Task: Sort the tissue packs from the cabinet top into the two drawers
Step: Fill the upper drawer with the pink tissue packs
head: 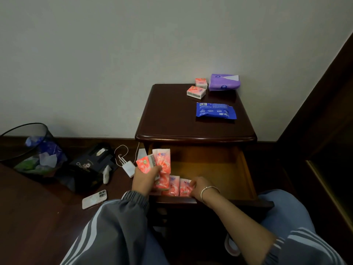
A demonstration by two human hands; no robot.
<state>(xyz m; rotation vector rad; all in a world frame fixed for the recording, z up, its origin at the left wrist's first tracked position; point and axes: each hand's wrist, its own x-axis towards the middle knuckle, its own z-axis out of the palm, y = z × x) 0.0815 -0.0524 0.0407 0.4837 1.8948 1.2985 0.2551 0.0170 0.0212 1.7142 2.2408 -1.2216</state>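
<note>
The top drawer (pixel 242 169) of the dark wooden cabinet (pixel 172 115) is pulled out. My left hand (pixel 144 178) grips several pink tissue packs (pixel 162 161) over the drawer's front left corner. My right hand (pixel 199 185) rests its fingers on a pink pack (pixel 184 188) standing in the drawer beside another pink pack (pixel 173 185). On the cabinet top lie two small pink packs (pixel 196 91) (pixel 201 82), a purple tissue pack (pixel 223 82) against the wall, and a blue pack (pixel 215 110).
A mesh waste bin (pixel 32 148) with rubbish stands on the floor at the left. Near it are a black bag (pixel 89 165), a white charger with cable (pixel 128 167) and a phone (pixel 94 198). Dark wooden furniture (pixel 324 131) borders the right side. My knees frame the drawer.
</note>
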